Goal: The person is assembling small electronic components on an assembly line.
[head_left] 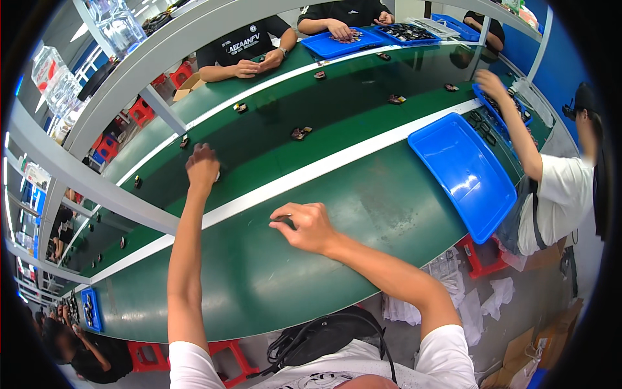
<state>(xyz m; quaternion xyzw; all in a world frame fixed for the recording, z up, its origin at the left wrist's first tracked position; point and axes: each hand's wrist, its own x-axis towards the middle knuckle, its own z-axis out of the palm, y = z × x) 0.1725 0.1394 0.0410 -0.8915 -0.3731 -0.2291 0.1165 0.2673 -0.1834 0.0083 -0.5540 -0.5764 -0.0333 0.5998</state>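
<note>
White print is borne by one black shirt, a red label by one of two bottles. One part is mostly hidden by the left grip, lowered over the belt; its hold cannot be told. Above the surface, the right grip is nearly pinched, any contents unclear.

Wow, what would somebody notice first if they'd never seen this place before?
Probably the big, bright blue tray on the right of the near green worktop. Next, perhaps, the left hand, out over a green strip dotted with small dark pieces, and the right hand above the worktop, thumb and finger close together.
</note>
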